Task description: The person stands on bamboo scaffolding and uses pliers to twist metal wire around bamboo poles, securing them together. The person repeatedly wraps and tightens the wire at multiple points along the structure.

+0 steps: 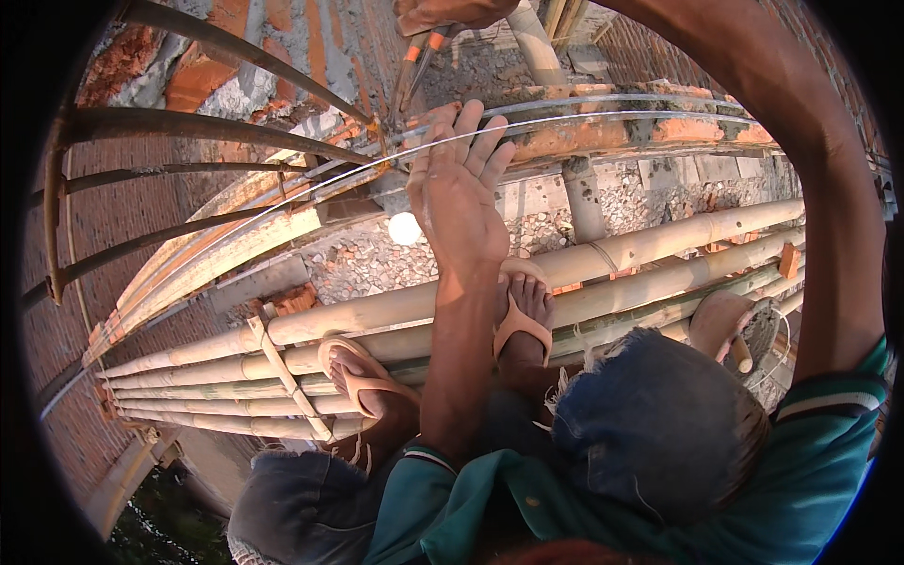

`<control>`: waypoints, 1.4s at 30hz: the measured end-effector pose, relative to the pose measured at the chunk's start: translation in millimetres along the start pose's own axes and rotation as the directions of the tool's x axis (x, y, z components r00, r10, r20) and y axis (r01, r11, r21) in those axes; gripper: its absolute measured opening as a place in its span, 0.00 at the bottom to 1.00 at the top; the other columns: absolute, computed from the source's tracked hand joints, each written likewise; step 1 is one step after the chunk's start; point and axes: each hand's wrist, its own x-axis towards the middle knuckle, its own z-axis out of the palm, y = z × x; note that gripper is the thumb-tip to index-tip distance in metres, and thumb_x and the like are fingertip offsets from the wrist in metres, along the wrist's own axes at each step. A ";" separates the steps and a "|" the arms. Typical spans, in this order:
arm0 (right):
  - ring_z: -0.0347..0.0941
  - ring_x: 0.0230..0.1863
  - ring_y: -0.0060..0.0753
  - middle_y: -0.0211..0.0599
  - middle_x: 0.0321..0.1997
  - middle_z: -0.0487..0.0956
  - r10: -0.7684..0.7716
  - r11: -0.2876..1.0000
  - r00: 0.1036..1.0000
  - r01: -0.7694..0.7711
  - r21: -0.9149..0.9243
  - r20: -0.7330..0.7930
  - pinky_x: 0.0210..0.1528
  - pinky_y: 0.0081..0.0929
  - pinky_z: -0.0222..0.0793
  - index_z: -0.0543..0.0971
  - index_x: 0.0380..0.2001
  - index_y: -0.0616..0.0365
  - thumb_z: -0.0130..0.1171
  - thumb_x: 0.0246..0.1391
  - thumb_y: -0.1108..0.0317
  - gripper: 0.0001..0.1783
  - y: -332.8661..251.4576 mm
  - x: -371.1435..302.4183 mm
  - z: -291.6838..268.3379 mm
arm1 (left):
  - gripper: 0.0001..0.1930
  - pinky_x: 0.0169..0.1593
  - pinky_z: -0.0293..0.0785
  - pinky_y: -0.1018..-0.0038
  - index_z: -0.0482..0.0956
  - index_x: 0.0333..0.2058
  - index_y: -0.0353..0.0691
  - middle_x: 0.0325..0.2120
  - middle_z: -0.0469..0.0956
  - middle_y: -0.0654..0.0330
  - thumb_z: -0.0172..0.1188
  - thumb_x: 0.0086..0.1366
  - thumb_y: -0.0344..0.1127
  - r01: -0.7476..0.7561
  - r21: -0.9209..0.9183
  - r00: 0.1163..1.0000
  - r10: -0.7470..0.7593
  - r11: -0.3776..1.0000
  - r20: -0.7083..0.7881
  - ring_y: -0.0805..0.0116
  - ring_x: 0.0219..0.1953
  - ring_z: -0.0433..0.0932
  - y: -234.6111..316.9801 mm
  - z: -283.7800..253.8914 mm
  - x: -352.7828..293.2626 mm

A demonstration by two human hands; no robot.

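My left hand (461, 188) is held palm up with its fingers stretched out and apart, its fingertips by the thin pale rods (584, 115) that run along the brickwork. It grips nothing that I can see. My right arm arches round from the right side, and my right hand (457, 13), cut off by the top edge, is closed on a pair of pincers (426, 58) with orange on the handles. The pincers point down at a joint where rusty reinforcing bars (235, 127) meet the pale rods. Tie wire (380, 162) wraps that joint; the jaws are hard to make out.
Under my sandalled feet lies a platform of bamboo poles (621, 252), with a cross strip (287, 377) at the left. A mortar-stained pan (730, 330) sits at the right. Beyond the poles are brick rubble (363, 254), a round white thing (405, 229) and an upright post (584, 202).
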 end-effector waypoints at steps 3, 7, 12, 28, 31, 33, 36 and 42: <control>0.79 0.47 0.56 0.51 0.44 0.79 0.013 1.000 1.000 -0.013 -0.003 0.003 0.47 0.50 0.75 0.72 0.54 0.59 0.54 0.62 0.68 0.17 -1.8 -3.8 -0.9 | 0.20 0.61 0.78 0.58 0.67 0.61 0.30 0.62 0.72 0.44 0.39 0.80 0.39 0.011 -0.085 1.000 -0.010 0.996 0.011 0.49 0.61 0.76 -2.6 -1.3 1.4; 0.79 0.46 0.56 0.51 0.43 0.79 0.028 1.000 1.000 -0.028 -0.005 0.000 0.46 0.50 0.76 0.73 0.52 0.59 0.54 0.61 0.68 0.17 -3.8 -8.9 -3.3 | 0.19 0.66 0.74 0.56 0.67 0.60 0.30 0.63 0.69 0.43 0.41 0.81 0.38 0.028 -0.208 0.999 -0.022 0.978 0.031 0.49 0.64 0.73 -4.6 1.5 4.6; 0.79 0.45 0.55 0.51 0.41 0.79 0.047 0.999 0.999 -0.047 -0.024 0.007 0.45 0.49 0.76 0.73 0.50 0.60 0.55 0.60 0.69 0.16 -7.8 -15.1 -7.0 | 0.23 0.73 0.65 0.54 0.63 0.62 0.29 0.66 0.65 0.43 0.47 0.79 0.42 0.023 -0.389 0.998 0.000 0.921 0.060 0.50 0.69 0.64 -3.3 9.5 8.0; 0.80 0.43 0.54 0.52 0.36 0.79 -0.089 0.947 0.937 -0.026 -0.321 -0.338 0.42 0.48 0.77 0.75 0.44 0.62 0.57 0.57 0.69 0.13 -40.2 -62.8 -13.5 | 0.21 0.67 0.72 0.62 0.76 0.51 0.39 0.47 0.80 0.57 0.52 0.76 0.53 0.081 -0.876 0.997 -0.029 0.475 0.076 0.63 0.54 0.78 -12.4 35.5 90.8; 0.80 0.42 0.53 0.51 0.35 0.79 -0.159 0.913 0.863 -0.056 -0.404 -0.479 0.40 0.47 0.78 0.76 0.42 0.62 0.58 0.56 0.69 0.12 -45.4 -68.2 -7.0 | 0.21 0.67 0.73 0.62 0.77 0.51 0.41 0.47 0.80 0.57 0.52 0.76 0.54 0.067 -0.891 0.991 -0.130 0.449 0.009 0.65 0.55 0.77 2.4 42.2 91.6; 0.80 0.41 0.50 0.49 0.35 0.80 -0.102 0.918 0.867 -0.106 -0.381 -0.488 0.38 0.46 0.79 0.78 0.39 0.61 0.59 0.55 0.68 0.10 -45.1 -63.4 -6.8 | 0.21 0.68 0.71 0.58 0.77 0.49 0.43 0.48 0.80 0.58 0.51 0.76 0.55 0.139 -0.893 0.987 -0.133 0.429 0.090 0.62 0.57 0.76 8.1 41.8 89.3; 0.80 0.40 0.47 0.45 0.35 0.80 0.124 0.945 0.969 -0.181 -0.271 -0.214 0.37 0.44 0.80 0.79 0.38 0.61 0.59 0.56 0.66 0.10 -37.1 -51.2 -17.4 | 0.20 0.70 0.64 0.50 0.78 0.46 0.47 0.48 0.80 0.59 0.51 0.76 0.58 0.263 -0.871 0.964 -0.089 0.414 0.249 0.57 0.61 0.74 7.0 37.5 84.4; 0.81 0.38 0.45 0.44 0.34 0.81 0.129 0.963 0.986 -0.151 -0.225 -0.109 0.37 0.43 0.80 0.80 0.39 0.60 0.59 0.57 0.65 0.11 -39.7 -46.6 -31.2 | 0.16 0.71 0.59 0.46 0.79 0.36 0.54 0.42 0.83 0.69 0.56 0.73 0.58 0.077 -0.857 0.997 -0.046 0.509 0.062 0.63 0.61 0.72 -12.8 47.8 97.2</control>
